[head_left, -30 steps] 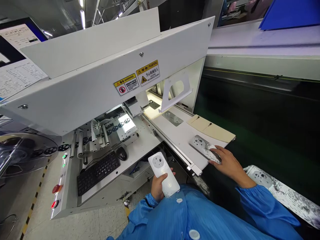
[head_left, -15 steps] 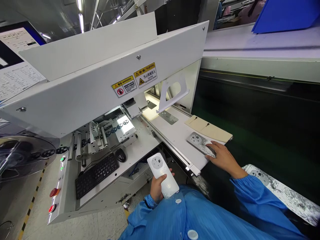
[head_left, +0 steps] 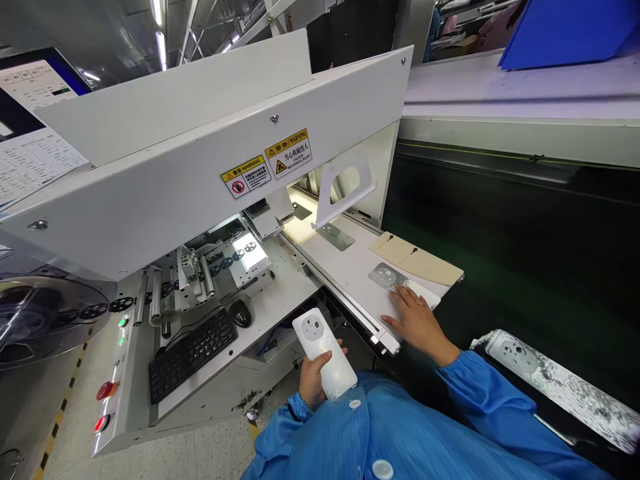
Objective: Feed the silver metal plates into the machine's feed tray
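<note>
My left hand (head_left: 314,379) is closed around a white phone back cover (head_left: 330,363) with a round cluster of camera holes at its upper end. On the white conveyor belt (head_left: 357,280) lies a patterned phone back cover (head_left: 383,274), its lower half partly hidden by my right hand (head_left: 417,323). That hand is flat with its fingers spread, the fingertips on the cover. Farther along the belt a second patterned cover (head_left: 336,237) lies close to the lit opening of the machine, and a third cover (head_left: 301,211) is inside it.
A cream-coloured guide plate (head_left: 420,259) lies along the belt's right side. Patterned covers (head_left: 565,380) lie at the lower right. The machine hood (head_left: 200,180) overhangs the belt. A keyboard (head_left: 193,357), a mouse (head_left: 240,312) and red buttons (head_left: 105,391) are at left.
My right hand has let go of the cover's edge and moved left onto its surface, its fingers now spread. The cover has shifted slightly up the belt. My left hand keeps its hold.
</note>
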`<state>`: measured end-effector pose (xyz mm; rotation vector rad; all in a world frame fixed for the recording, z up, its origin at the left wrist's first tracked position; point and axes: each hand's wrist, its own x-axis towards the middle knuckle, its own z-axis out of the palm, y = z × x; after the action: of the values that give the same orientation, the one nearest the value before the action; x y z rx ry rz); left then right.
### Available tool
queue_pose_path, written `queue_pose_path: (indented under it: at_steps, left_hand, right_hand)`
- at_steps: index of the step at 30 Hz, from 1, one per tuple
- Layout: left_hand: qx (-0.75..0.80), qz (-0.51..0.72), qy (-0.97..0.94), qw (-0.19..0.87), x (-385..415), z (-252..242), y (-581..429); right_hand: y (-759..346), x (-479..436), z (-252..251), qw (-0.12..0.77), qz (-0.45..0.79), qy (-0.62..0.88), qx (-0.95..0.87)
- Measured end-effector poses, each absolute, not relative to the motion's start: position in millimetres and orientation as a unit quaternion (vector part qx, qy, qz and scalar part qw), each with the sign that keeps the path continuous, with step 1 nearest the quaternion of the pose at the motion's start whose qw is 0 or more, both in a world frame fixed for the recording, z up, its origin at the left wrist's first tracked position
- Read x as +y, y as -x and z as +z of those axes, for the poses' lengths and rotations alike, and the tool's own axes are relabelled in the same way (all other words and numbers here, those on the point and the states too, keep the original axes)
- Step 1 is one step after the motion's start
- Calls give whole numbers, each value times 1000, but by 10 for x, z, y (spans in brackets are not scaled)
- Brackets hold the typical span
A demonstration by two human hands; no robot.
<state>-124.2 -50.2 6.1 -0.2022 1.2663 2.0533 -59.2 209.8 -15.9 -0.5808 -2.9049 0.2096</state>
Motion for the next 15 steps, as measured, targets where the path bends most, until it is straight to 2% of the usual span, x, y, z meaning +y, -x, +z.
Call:
queue_pose_path:
  at_steps: [8,15]
  left_hand:
    - [492,789,75,360,-482,63,1239]
    - [492,790,83,356,-483,75,1238]
  right_hand:
    - [732,2020,-236,54,98,210,-971]
    - [823,2048,-288,77,97,211,-970]
